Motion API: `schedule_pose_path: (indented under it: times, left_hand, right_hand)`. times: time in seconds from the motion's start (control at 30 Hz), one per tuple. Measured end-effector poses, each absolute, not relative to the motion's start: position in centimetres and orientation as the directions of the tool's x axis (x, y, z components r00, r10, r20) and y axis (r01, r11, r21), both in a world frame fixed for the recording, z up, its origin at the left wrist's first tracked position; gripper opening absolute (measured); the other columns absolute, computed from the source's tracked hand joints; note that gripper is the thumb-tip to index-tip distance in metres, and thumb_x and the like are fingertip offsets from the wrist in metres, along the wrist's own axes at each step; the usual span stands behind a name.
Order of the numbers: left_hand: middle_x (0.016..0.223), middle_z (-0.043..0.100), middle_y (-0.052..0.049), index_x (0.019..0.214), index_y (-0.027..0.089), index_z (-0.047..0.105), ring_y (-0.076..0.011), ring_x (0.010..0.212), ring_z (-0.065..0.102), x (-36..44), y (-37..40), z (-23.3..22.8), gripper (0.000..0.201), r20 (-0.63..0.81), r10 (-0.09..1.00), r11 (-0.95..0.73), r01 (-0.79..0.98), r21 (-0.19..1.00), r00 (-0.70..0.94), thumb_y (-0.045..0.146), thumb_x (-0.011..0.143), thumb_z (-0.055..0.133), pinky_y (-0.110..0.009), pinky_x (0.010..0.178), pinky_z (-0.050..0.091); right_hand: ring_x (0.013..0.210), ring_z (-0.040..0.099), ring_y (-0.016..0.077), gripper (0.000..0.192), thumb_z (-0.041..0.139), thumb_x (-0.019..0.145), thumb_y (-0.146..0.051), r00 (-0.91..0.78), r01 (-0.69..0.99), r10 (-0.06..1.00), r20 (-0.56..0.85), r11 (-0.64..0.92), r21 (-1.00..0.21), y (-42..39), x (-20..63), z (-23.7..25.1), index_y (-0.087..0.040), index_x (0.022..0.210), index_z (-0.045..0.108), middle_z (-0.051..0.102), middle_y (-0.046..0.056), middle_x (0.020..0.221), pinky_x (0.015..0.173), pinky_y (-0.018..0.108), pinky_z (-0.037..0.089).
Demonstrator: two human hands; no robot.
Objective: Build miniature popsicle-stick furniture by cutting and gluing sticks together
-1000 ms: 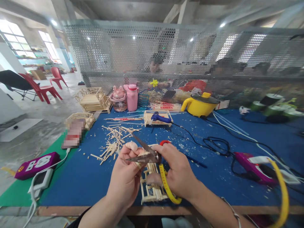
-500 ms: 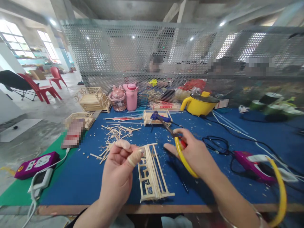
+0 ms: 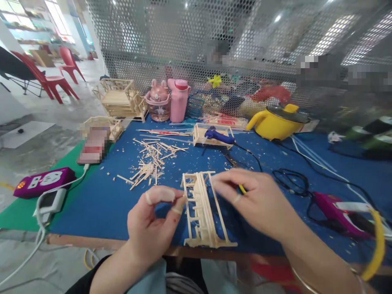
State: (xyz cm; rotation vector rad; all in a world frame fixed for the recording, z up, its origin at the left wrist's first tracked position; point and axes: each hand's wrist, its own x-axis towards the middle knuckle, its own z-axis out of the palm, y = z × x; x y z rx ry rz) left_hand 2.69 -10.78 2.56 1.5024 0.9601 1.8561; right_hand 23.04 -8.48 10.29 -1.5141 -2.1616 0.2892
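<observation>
A small frame of thin wooden sticks point(image 3: 204, 212) lies on the blue table mat in front of me. My left hand point(image 3: 156, 216) is closed in a pinch at its left edge, thumb against forefinger, with pale finger covers on. A tiny pale bit shows at these fingertips, too small to name. My right hand point(image 3: 254, 198) is open and slightly blurred, its fingertips close to the frame's upper right rail; whether they touch it I cannot tell. Beneath and behind that hand lie the pliers, mostly hidden, with a bit of yellow handle point(image 3: 242, 189) showing.
Loose stick pieces point(image 3: 153, 161) are scattered at left. Behind, a blue glue gun point(image 3: 219, 136) rests on another stick frame point(image 3: 197, 141). A yellow pot point(image 3: 278, 124), pink flask point(image 3: 179, 102), phone point(image 3: 93, 145) and purple power strips point(image 3: 45, 181) stand around, with cables at right.
My right hand has let go of the pliers, which now lie on the mat, and has come to the frame's right side. My left hand stays pinched. The view has tipped down.
</observation>
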Motion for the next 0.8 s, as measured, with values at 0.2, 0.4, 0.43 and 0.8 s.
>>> schedule_pose_path:
  times: [0.2,0.4,0.43,0.8]
  left_hand:
    - [0.086,0.077,-0.003,0.088,0.026,0.07,-0.0197,0.078,0.072,2.1,-10.7,3.0,0.046,0.61,0.787,-0.616,-0.064,0.785,-0.09,-0.009,0.059,0.072,-0.031,0.073,0.058]
    - [0.089,0.077,0.0,0.102,0.03,0.069,-0.0167,0.076,0.072,1.8,-10.5,3.1,0.062,0.709,0.703,-0.706,0.067,0.705,-0.058,-0.015,0.058,0.069,-0.028,0.073,0.058]
    - [0.09,0.078,0.0,0.103,0.03,0.07,-0.0165,0.077,0.073,1.8,-10.5,3.3,0.063,0.712,0.7,-0.709,0.061,0.703,-0.058,-0.014,0.058,0.069,-0.027,0.073,0.058]
    - [0.096,0.077,-0.007,0.102,0.032,0.073,-0.0253,0.089,0.074,-0.2,-10.7,3.4,0.064,0.643,0.736,-0.643,-0.08,0.762,0.211,-0.011,0.056,0.073,-0.036,0.08,0.059]
  right_hand:
    - [0.071,0.069,0.0116,0.013,0.062,0.087,-0.028,-0.428,0.542,0.884,0.187,0.416,-0.73,-8.5,19.5,10.4,-0.023,0.084,0.074,0.075,-0.003,0.08,0.065,0.021,0.052]
    - [0.071,0.064,0.0127,0.009,0.067,0.085,-0.028,-0.339,0.668,0.806,0.485,0.569,-0.479,-9.0,19.1,9.8,-0.022,0.08,0.069,0.071,-0.001,0.075,0.067,0.026,0.048]
    - [0.071,0.063,0.0127,0.01,0.066,0.086,-0.027,-0.357,0.666,0.78,0.514,0.599,-0.445,-9.2,19.0,9.7,-0.021,0.078,0.068,0.07,-0.001,0.074,0.068,0.026,0.047]
    - [0.059,0.062,0.0103,0.022,0.063,0.087,-0.04,-0.516,0.456,0.852,0.084,0.357,-0.815,-8.7,19.9,10.2,-0.022,0.083,0.073,0.07,-0.001,0.069,0.052,0.02,0.048]
